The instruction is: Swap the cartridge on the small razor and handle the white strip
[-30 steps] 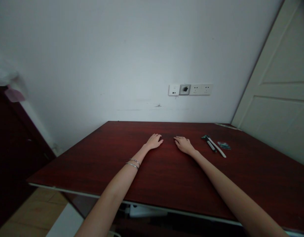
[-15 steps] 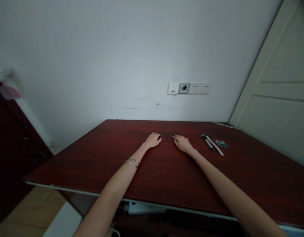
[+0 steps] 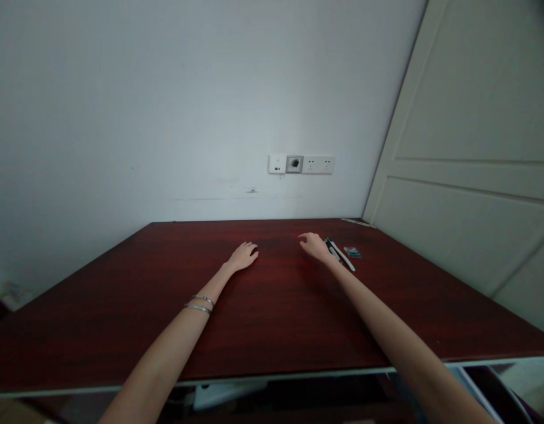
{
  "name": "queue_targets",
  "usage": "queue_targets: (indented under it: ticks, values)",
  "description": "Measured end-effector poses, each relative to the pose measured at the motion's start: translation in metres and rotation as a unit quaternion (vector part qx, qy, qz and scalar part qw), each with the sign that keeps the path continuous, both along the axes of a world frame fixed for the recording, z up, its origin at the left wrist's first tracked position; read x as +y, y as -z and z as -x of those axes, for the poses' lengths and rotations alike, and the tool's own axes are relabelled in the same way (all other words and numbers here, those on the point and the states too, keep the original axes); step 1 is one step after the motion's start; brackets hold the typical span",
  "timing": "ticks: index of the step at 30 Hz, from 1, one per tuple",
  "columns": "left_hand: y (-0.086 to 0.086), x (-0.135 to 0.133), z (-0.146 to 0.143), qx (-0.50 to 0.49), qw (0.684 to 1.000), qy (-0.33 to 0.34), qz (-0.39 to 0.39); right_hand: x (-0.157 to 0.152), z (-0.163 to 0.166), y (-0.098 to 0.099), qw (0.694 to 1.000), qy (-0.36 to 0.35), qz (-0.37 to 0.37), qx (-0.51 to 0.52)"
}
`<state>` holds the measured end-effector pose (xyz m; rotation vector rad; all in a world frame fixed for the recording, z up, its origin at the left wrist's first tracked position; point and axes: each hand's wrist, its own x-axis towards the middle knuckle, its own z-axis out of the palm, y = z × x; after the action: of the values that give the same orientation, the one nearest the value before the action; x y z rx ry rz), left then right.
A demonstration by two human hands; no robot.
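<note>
My left hand point(image 3: 243, 256) lies flat and open on a dark red wooden table point(image 3: 272, 318), with two thin bracelets on its wrist. My right hand point(image 3: 315, 246) is lifted slightly off the table, fingers loosely spread, holding nothing. Just right of it lies a razor point(image 3: 340, 253) with a white handle and dark head. A small teal packet point(image 3: 352, 252) rests beside the razor.
A white wall with a row of sockets point(image 3: 301, 164) stands behind the table. A cream panelled door point(image 3: 466, 176) runs along the right side. The table's front edge point(image 3: 236, 380) is near me.
The view has swung right. My right hand has risen off the table and moved right, close to the razor. My left hand still lies flat.
</note>
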<state>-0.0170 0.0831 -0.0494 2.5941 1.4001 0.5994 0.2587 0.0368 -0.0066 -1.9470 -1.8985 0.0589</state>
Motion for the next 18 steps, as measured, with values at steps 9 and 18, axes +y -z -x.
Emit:
queue_targets:
  ticks: [9,18]
  values:
    - [0.0,0.008,-0.003,-0.029,0.999,-0.03,0.004,-0.031,-0.094,-0.016,0.991,0.122,0.045,0.007]
    - [-0.013,-0.003,-0.032,-0.042,0.998,0.005,-0.045,-0.037,-0.077,0.0,0.985,0.14,0.078,-0.062]
